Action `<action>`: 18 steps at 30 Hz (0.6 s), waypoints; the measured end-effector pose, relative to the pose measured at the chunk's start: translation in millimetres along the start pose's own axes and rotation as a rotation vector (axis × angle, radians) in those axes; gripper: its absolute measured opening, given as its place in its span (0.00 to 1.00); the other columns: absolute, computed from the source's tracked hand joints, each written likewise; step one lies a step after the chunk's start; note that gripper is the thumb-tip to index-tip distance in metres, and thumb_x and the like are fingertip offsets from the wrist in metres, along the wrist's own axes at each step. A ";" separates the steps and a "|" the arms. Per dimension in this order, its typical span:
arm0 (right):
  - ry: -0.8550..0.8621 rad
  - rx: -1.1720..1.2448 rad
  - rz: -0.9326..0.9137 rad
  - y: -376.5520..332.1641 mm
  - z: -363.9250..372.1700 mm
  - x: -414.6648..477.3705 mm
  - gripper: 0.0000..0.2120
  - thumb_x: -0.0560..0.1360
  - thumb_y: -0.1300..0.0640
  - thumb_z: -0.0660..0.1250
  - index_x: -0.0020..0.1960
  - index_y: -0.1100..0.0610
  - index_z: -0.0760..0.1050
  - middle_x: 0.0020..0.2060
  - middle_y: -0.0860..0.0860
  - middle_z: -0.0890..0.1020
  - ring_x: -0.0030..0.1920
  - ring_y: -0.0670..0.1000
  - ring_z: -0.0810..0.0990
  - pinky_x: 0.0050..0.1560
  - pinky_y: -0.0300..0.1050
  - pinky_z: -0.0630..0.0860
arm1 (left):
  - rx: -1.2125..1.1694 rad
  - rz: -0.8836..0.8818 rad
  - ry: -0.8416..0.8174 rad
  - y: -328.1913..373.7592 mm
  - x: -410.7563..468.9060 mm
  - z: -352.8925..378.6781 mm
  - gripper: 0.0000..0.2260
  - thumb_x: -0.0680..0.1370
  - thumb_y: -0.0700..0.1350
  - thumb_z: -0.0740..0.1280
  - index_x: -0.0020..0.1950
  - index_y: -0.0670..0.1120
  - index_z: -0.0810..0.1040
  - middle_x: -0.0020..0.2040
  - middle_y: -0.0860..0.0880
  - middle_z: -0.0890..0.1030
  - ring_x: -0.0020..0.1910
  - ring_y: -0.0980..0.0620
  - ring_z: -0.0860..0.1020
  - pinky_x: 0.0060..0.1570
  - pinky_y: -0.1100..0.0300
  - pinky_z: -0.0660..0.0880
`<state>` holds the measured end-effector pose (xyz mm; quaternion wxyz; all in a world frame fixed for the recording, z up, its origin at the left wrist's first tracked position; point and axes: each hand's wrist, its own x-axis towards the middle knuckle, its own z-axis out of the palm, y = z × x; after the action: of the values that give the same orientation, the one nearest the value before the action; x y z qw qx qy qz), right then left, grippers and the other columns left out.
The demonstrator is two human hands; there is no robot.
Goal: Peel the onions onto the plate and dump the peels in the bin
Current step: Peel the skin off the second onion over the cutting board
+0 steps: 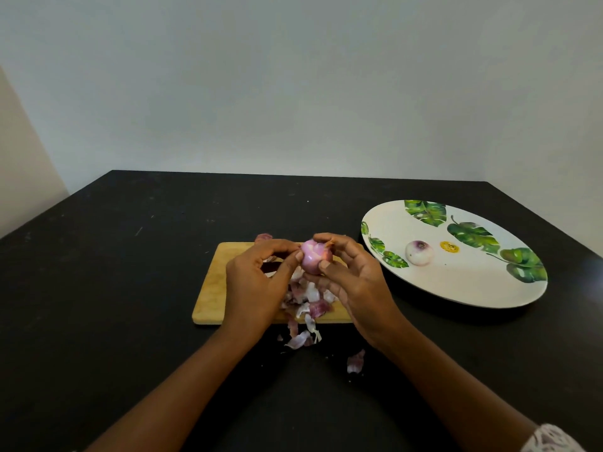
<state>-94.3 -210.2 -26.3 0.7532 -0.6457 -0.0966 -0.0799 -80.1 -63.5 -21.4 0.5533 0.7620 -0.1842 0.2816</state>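
Both hands, left [257,282] and right [355,288], grip a pink onion [315,257] with curled fingers above the cutting board [212,288] and peels [308,298]; a peeled onion [419,252] sits on the plate [456,288] to the right.

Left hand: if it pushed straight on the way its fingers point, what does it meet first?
The left hand is at the onion now, pinching it, so that comes first; beyond it, probably the right hand gripping its other side.

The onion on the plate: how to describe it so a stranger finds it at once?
On the black table, right of the wooden board, lies a leaf-printed white plate. The onion sits beside its yellow mark, pale and unheld, unlike the pink onion over the board.
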 end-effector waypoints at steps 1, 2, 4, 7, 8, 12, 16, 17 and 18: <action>0.004 -0.026 -0.011 0.6 0.2 -0.5 0.15 0.77 0.68 0.64 0.57 0.52 0.78 0.56 0.51 0.81 0.59 0.55 0.81 0.59 0.56 0.78 | 0.033 0.018 -0.006 -0.4 -0.3 0.4 0.04 0.74 0.38 0.71 0.45 0.46 0.82 0.43 0.56 0.81 0.45 0.62 0.79 0.43 0.72 0.74; 0.007 -0.026 -0.011 1.2 0.6 -1.0 0.14 0.77 0.67 0.65 0.57 0.52 0.78 0.56 0.50 0.82 0.59 0.55 0.81 0.59 0.56 0.78 | 0.068 0.035 -0.022 -0.7 -0.7 1.0 0.02 0.75 0.39 0.69 0.45 0.46 0.80 0.43 0.55 0.81 0.44 0.60 0.79 0.42 0.72 0.74; 0.007 0.012 0.003 0.9 1.9 -1.9 0.13 0.76 0.66 0.66 0.57 0.52 0.78 0.55 0.50 0.82 0.58 0.55 0.81 0.58 0.55 0.78 | 0.109 0.042 -0.053 -0.7 -1.6 2.3 0.02 0.75 0.40 0.67 0.43 0.46 0.78 0.43 0.53 0.79 0.44 0.59 0.78 0.41 0.71 0.74; 0.014 0.169 0.055 -4.9 2.5 -1.0 0.12 0.76 0.68 0.64 0.55 0.55 0.78 0.57 0.56 0.80 0.54 0.56 0.83 0.52 0.49 0.80 | 0.139 -0.011 -0.043 -1.3 -1.7 2.0 0.05 0.74 0.36 0.68 0.40 0.45 0.77 0.40 0.52 0.79 0.46 0.68 0.75 0.42 0.75 0.71; 0.018 0.239 0.081 -7.4 2.1 -0.5 0.13 0.77 0.70 0.61 0.55 0.57 0.77 0.58 0.58 0.79 0.53 0.56 0.83 0.50 0.48 0.80 | 0.144 -0.037 -0.037 -2.2 -1.5 1.6 0.05 0.74 0.36 0.68 0.40 0.45 0.77 0.40 0.53 0.79 0.45 0.71 0.75 0.41 0.76 0.70; 0.067 0.394 0.144 -11.5 -1.1 1.7 0.15 0.76 0.71 0.57 0.53 0.58 0.77 0.58 0.60 0.78 0.53 0.59 0.82 0.51 0.50 0.81 | 0.094 -0.105 -0.014 -5.3 -0.9 0.7 0.08 0.72 0.36 0.71 0.47 0.46 0.78 0.41 0.58 0.79 0.42 0.63 0.79 0.39 0.72 0.74; 0.102 0.417 0.194 -11.9 -2.1 2.7 0.15 0.77 0.70 0.56 0.53 0.58 0.77 0.59 0.61 0.77 0.54 0.60 0.82 0.52 0.51 0.81 | -0.024 -0.060 -0.030 3.5 -1.4 0.4 0.06 0.74 0.39 0.70 0.50 0.45 0.82 0.45 0.55 0.82 0.45 0.60 0.80 0.44 0.68 0.76; 0.096 0.426 0.206 -12.5 -1.6 2.8 0.14 0.77 0.70 0.56 0.54 0.59 0.77 0.60 0.62 0.77 0.53 0.60 0.82 0.51 0.51 0.82 | -0.052 -0.045 -0.041 6.1 -1.6 0.2 0.07 0.74 0.42 0.70 0.51 0.45 0.82 0.46 0.54 0.82 0.47 0.60 0.80 0.45 0.68 0.76; 0.087 0.431 0.221 -13.3 -0.4 2.8 0.14 0.78 0.69 0.55 0.55 0.59 0.76 0.61 0.63 0.76 0.52 0.59 0.82 0.49 0.49 0.82 | -0.074 -0.035 -0.056 8.1 -1.8 0.0 0.09 0.73 0.44 0.70 0.52 0.45 0.82 0.47 0.54 0.82 0.48 0.60 0.80 0.46 0.69 0.75</action>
<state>-94.8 -212.6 -12.9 0.8813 -0.4725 -0.0078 -0.0021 -86.2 -66.2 -16.5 0.5804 0.7518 -0.1967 0.2436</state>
